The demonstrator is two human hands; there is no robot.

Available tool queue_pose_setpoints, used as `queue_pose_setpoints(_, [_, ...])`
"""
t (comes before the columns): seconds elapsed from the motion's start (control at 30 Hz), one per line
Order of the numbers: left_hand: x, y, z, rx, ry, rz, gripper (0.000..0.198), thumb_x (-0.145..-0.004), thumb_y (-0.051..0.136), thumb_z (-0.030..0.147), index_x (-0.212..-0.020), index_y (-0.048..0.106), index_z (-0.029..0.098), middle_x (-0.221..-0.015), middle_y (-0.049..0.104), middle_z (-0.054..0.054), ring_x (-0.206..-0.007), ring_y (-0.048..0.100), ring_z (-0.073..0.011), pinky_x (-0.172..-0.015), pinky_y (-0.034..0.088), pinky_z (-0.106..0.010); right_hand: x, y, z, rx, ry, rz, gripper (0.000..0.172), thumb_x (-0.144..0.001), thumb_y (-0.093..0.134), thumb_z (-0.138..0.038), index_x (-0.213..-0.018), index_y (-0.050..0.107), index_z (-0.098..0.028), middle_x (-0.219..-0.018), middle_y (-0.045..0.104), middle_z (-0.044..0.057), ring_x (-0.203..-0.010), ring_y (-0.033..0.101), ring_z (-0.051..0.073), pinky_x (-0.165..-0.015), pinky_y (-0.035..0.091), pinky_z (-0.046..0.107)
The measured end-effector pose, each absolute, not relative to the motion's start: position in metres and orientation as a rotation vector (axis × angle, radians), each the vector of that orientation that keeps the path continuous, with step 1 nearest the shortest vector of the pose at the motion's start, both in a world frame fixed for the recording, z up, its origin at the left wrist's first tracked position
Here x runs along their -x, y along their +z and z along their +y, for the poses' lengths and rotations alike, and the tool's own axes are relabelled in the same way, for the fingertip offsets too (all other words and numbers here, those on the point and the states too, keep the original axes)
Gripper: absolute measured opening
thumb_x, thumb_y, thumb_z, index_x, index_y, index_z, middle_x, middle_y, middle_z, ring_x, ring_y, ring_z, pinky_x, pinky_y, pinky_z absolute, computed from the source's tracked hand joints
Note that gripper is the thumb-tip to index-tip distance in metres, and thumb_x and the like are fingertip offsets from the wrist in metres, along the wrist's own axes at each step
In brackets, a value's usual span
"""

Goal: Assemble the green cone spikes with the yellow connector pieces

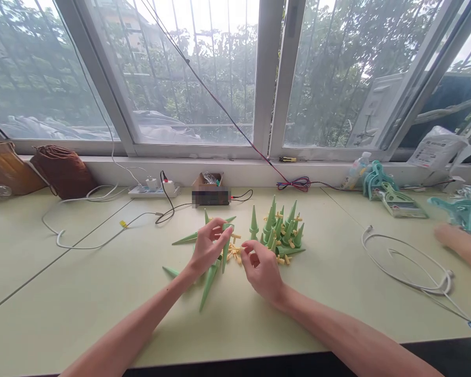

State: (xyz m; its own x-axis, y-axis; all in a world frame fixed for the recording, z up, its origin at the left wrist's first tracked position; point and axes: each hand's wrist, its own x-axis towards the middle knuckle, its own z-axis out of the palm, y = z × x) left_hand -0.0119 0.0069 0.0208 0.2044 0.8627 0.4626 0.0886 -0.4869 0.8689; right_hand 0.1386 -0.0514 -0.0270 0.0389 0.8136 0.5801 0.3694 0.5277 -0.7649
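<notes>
My left hand (209, 244) pinches a green plastic cone (225, 254) by its wide end, with the tip hanging down. Just to the right, my right hand (262, 267) is closed in a pinch at a small yellow plastic piece (242, 251), which its fingers partly hide. Between the two hands lies a pile of yellow pieces (233, 255). Loose green cones, such as one long cone (208, 288), lie under and around my left hand. Behind my right hand, a cluster of green cones (277, 230) stands mostly upright, with yellow pieces among them.
At the back are a small open box (208, 180), a power strip (154, 192) and a bundled cable (298, 183). A white cable (412, 285) lies coiled at right. Another person's hand (453, 235) is by teal plastic clips (465, 212). A brown bag (65, 170) sits at left.
</notes>
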Motion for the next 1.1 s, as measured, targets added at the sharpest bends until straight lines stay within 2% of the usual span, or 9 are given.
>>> queue_pose_setpoints(0.17, [0.0115, 0.0184, 0.008, -1.933, 1.408, 1.033, 0.019, -0.086, 0.062, 0.036, -0.082, 0.056, 0.019, -0.065, 0.051, 0.004, -0.057, 0.053, -0.0098, -0.054, 0.049, -0.021, -0.1397, -0.0328, -0.0475, 1.122, 0.317, -1.738, 0.01, -0.091, 0.053, -0.017, -0.099, 0.06, -0.018, -0.09, 0.066, 0.005, -0.052, 0.052, 0.011, -0.057, 0.045, 0.025])
queue_pose_setpoints(0.33, [0.0108, 0.0166, 0.0103, -2.193, 1.401, 1.241, 0.014, -0.085, 0.058, 0.032, -0.08, 0.053, 0.02, -0.061, 0.049, 0.004, -0.05, 0.046, -0.0099, -0.051, 0.042, -0.022, -0.142, -0.035, -0.0473, 1.223, 0.276, -1.928, 0.013, -0.092, 0.052, -0.012, -0.098, 0.062, -0.019, -0.095, 0.064, 0.007, -0.076, 0.062, 0.018, -0.069, 0.048, 0.028])
queue_pose_setpoints(0.53, [0.0138, 0.0142, 0.0115, -2.452, 1.248, 1.357, 0.019, -0.086, 0.054, 0.03, -0.072, 0.047, 0.02, -0.056, 0.041, 0.006, -0.049, 0.037, -0.0102, -0.054, 0.035, -0.024, -0.1445, -0.0341, -0.0486, 1.273, 0.307, -2.049, 0.017, -0.093, 0.048, -0.008, -0.095, 0.062, -0.019, -0.09, 0.059, 0.005, -0.071, 0.059, 0.015, -0.064, 0.044, 0.024])
queue_pose_setpoints(0.77, [0.0177, 0.0124, 0.0135, -2.629, 1.051, 1.36, 0.017, -0.087, 0.05, 0.029, -0.073, 0.051, 0.02, -0.056, 0.046, 0.005, -0.048, 0.038, -0.0108, -0.053, 0.032, -0.024, -0.1455, -0.0314, -0.0489, 1.289, 0.332, -2.079, 0.021, -0.092, 0.046, -0.005, -0.079, 0.056, -0.018, -0.079, 0.05, 0.001, -0.06, 0.05, 0.011, -0.058, 0.038, 0.021])
queue_pose_setpoints(1.1, [0.0188, 0.0142, 0.0163, -2.695, 0.956, 1.356, 0.018, -0.091, 0.045, 0.028, -0.082, 0.058, 0.02, -0.06, 0.054, 0.002, -0.049, 0.045, -0.0123, -0.053, 0.032, -0.023, -0.1427, -0.0327, -0.0519, 1.19, 0.372, -1.955, 0.018, -0.092, 0.046, -0.008, -0.09, 0.06, -0.019, -0.086, 0.053, 0.003, -0.067, 0.054, 0.014, -0.066, 0.044, 0.025])
